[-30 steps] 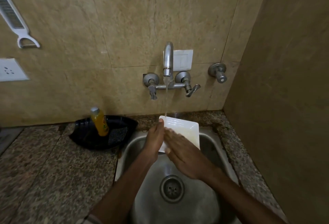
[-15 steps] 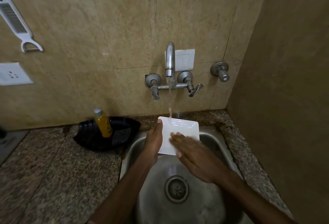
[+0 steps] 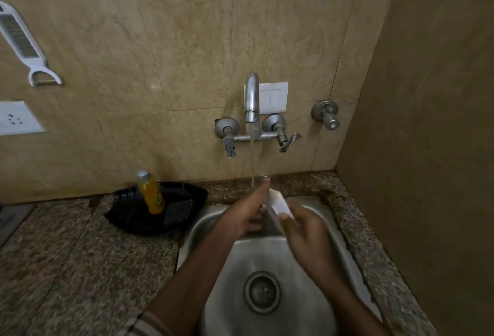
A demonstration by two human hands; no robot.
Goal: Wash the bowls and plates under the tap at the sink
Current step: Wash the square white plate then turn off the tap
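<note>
Both hands hold the white plate (image 3: 278, 203) over the steel sink (image 3: 267, 252), tilted nearly on its edge. The left hand (image 3: 247, 211) grips its left side, the right hand (image 3: 303, 224) its right side. Water from the tap (image 3: 251, 97) falls on the left hand's raised finger.

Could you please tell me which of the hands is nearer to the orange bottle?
Left. The left hand is just right of the orange bottle, while the right hand is farther right, across the white plate.
</note>
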